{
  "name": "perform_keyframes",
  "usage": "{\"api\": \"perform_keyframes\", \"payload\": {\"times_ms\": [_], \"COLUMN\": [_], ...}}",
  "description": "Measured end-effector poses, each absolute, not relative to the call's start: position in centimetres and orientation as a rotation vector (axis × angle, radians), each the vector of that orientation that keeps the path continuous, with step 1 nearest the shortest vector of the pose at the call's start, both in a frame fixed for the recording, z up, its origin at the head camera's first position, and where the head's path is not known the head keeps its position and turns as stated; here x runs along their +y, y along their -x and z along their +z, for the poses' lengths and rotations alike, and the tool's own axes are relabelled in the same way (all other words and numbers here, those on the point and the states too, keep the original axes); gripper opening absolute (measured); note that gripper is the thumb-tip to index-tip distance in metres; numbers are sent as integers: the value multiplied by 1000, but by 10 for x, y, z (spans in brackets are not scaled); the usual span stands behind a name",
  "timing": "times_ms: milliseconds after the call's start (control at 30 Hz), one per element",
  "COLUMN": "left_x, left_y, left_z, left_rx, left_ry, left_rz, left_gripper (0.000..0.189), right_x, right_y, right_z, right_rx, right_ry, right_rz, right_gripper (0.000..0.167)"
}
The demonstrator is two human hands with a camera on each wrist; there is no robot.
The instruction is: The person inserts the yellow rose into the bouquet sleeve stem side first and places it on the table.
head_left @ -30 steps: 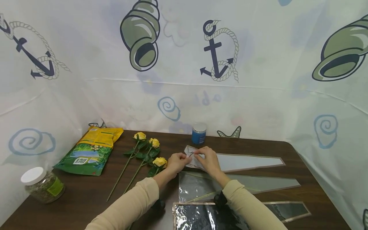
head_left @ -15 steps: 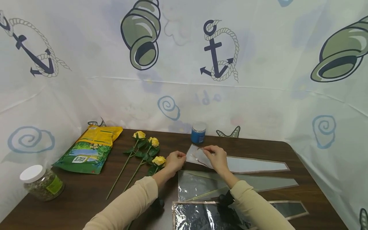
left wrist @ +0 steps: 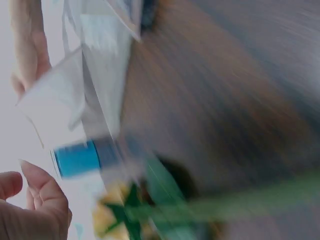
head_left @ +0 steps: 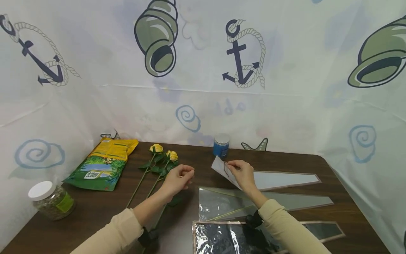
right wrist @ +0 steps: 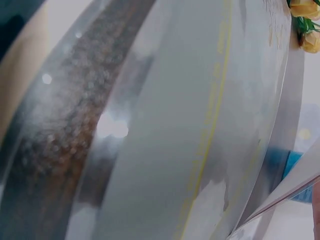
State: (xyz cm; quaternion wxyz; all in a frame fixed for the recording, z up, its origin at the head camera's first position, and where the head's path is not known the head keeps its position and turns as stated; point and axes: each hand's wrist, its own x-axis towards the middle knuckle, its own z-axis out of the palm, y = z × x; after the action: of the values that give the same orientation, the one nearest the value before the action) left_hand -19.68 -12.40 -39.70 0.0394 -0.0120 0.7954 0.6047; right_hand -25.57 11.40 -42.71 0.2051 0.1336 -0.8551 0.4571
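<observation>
My right hand [head_left: 243, 175] pinches the wide end of a white tapered flower-wrapping sleeve [head_left: 283, 180] with a brownish border. That end is lifted and bent up, while the narrow end points right along the table. My left hand [head_left: 176, 180] is off to the left, fingers loosely bent and holding nothing visible. It overlaps the lower leaves of the yellow roses [head_left: 172, 156], and one bloom is hidden behind it. In the left wrist view, the thumb and fingers of the left hand [left wrist: 37, 205] show near the blue-labelled jar [left wrist: 77, 160], with motion blur.
A clear sleeve [head_left: 219, 204] with yellow lines and a dark-bordered clear sleeve [head_left: 222, 238] lie nearer me. A green-and-yellow bag [head_left: 104, 167] and a white-lidded jar [head_left: 52, 203] stand left. The blue jar [head_left: 221, 146] is at the back edge.
My left hand has come away from the white sleeve and moved left toward the roses. My right hand keeps its pinch, and the sleeve's wide end has lifted and shifted right.
</observation>
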Motion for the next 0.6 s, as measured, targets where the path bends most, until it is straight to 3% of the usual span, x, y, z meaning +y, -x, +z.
{"api": "perform_keyframes", "payload": {"times_ms": [300,600], "left_x": [-208,-217], "left_y": [156,143], "left_z": [-412,-426], "left_rx": [2510,2457], "left_ry": [4,-75], "left_rz": [1464,1297], "left_gripper": [24,23], "right_x": [115,114], "right_y": [254,254], "right_z": [-426,-427], "right_rx": [-2396,-2386], "right_ry": [-362,-362], "right_rz": [1303,1284], "right_gripper": [8,8]}}
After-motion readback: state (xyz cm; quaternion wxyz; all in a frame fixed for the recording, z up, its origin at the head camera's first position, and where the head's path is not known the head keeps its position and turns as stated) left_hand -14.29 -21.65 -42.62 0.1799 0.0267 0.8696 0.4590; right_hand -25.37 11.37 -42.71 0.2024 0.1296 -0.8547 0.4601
